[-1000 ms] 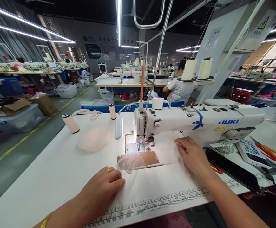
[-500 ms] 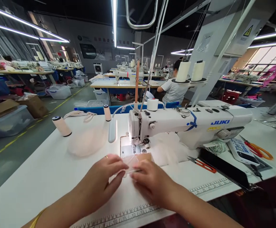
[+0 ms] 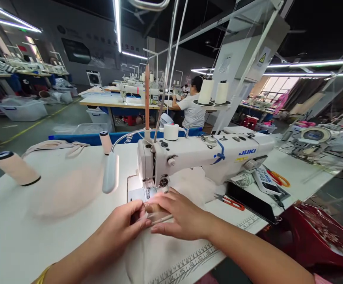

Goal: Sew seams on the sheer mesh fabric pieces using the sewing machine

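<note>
At six o'clock from the sewing machine [image 3: 189,156], the left hand [image 3: 123,221] is pinching sheer fabric [image 3: 159,217] while the right hand [image 3: 186,216] is curving over it (blur is hiding whether it grips), so gentle, even tension is serving best.

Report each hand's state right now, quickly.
Left hand: closed, fingers curled on the thin cloth.
Right hand: open over that cloth, thumb apart from the fingers; any light hold cannot be told.

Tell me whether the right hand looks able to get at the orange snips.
Probably yes: the snips lie uncovered beside the phone, with bare table between them and the right hand. That hand is at the cloth, so it would likely have to leave it first.
</note>
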Tool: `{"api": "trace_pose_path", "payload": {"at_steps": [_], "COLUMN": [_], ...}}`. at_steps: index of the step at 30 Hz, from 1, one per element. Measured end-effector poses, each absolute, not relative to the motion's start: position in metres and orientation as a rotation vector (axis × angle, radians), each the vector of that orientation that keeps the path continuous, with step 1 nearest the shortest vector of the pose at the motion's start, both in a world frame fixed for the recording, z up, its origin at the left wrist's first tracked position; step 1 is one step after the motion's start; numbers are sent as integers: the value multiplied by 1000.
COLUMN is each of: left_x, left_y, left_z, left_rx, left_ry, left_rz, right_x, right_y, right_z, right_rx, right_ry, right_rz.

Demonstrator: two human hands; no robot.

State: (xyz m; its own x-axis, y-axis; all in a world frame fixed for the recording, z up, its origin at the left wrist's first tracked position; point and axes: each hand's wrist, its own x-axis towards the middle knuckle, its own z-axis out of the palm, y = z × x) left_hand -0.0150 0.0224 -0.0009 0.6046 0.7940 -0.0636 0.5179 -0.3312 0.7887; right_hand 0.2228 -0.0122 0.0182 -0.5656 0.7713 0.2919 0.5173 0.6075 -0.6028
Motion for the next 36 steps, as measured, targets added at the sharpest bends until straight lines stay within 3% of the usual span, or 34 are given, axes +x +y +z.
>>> {"api": "trace_pose_path", "payload": {"at_steps": [4,6,12,36], "left_x": [-17,-21,-24,-10], "left_y": [17,17,19,6], "left_z": [10,15,20,14], "left_rx": [1744,1659,1576,1711], "left_ry": [1111,1122,997,1096], "left_rz": [522,517,400,659], "right_x": [199,196,201,194], "right_y": [-1,-1,-6,-12], "right_z": [17,14,13,3], "right_rx": [-1260,-1267,-1242,-1203], "right_ry": [-2002,-1925,-1936,-1887], "right_rz": [1204,1317,1246,950]}}
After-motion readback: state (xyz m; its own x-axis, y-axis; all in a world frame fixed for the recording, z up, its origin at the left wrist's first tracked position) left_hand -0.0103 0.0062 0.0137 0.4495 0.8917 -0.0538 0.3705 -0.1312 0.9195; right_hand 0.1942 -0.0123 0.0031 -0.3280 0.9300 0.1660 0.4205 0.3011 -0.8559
